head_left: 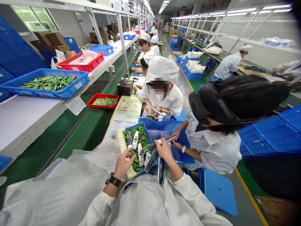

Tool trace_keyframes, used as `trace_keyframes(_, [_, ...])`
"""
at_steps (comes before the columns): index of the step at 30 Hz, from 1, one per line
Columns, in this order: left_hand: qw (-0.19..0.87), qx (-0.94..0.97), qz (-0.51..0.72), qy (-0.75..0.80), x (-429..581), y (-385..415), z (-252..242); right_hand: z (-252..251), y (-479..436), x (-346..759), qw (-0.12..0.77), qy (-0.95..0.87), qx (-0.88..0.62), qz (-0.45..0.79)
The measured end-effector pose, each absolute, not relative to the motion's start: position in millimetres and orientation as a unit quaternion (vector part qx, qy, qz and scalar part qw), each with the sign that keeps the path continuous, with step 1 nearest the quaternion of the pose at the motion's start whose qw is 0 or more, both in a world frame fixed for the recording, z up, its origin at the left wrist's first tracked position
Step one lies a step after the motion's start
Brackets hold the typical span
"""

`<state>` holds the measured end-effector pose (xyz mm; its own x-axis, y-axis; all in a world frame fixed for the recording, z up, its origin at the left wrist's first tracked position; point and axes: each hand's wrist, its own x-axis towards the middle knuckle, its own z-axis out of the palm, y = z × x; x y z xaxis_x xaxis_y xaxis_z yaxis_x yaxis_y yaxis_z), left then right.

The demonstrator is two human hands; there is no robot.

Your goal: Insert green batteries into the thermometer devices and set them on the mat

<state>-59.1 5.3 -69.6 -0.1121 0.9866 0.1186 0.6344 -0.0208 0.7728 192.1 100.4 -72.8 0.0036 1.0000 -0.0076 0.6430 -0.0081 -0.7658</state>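
My right hand (164,150) is closed around several slim handheld devices (151,160), dark on one side, that look like thermometers and fan out below and left of the fingers. One has an open back showing green batteries. My left hand (124,161), with a black watch at the wrist, has thumb and fingers apart over the near left edge of a blue bin (150,135). Its fingertips are by the end of a dark-sided device (129,140). Green batteries (142,133) fill this bin, and white devices (135,140) lie on top.
At right, a co-worker in a black headset (235,97) has both hands on a device over a second blue bin (162,121). Another person ahead holds several devices. A red tray (103,101) of batteries sits on the green bench; a blue tray (77,84) of batteries stands on the shelf.
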Motion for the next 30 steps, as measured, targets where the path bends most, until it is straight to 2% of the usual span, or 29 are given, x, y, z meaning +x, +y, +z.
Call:
trace_keyframes(10, [0.185, 0.621, 0.507, 0.569, -7.8, -10.5, -51.1, -79.3, 115.6, 178.4, 0.360, -0.589, -0.648, 0.321])
trace_keyframes(17, [0.106, 0.708, 0.464, 0.522, 2.9, -9.7, -52.0, -72.5, 113.6, 173.5, 0.376, -0.577, -0.646, 0.329])
trace_keyframes(24, [0.122, 0.690, 0.451, 0.553, 5.6, -12.4, -61.0, -67.8, 112.9, 173.4, 0.378, -0.562, -0.661, 0.323])
trace_keyframes(30, [0.088, 0.743, 0.417, 0.516, -2.6, -13.7, -72.1, -73.5, 115.3, 173.3, 0.383, -0.543, -0.667, 0.338])
